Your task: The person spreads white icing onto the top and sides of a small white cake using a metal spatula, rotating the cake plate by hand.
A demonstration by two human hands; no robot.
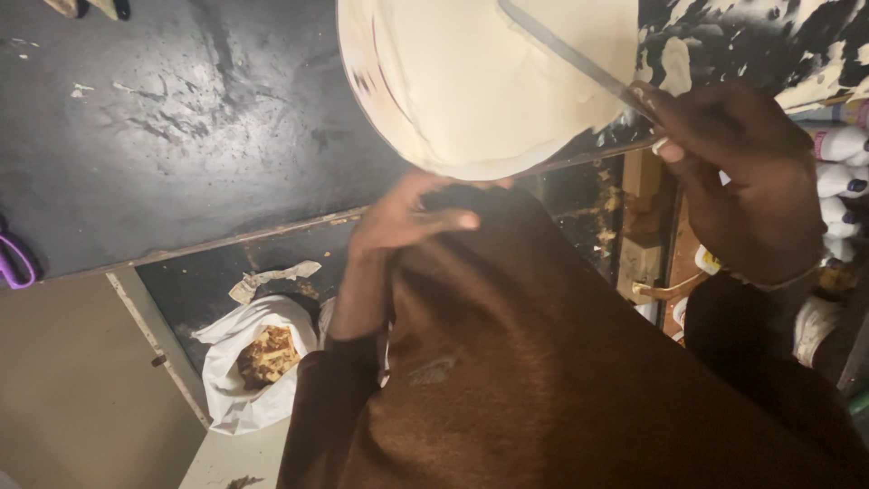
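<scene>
A large white bowl (pixel 471 81) smeared with pale cream batter tilts at the top of the view, over the edge of a dark worktop (pixel 181 118). My left hand (pixel 407 215) presses against the bowl's lower rim and steadies it from below. My right hand (pixel 742 177) grips the handle of a thin metal knife (pixel 570 56), whose blade lies across the batter inside the bowl. My brown sleeves and garment (pixel 543 362) fill the lower middle.
A white plastic bag (pixel 258 362) holding brownish scraps sits on the floor at lower left. White bottles (pixel 842 145) stand at the right edge. A purple object (pixel 13 263) pokes in at the far left. Batter splashes mark the dark surface at top right.
</scene>
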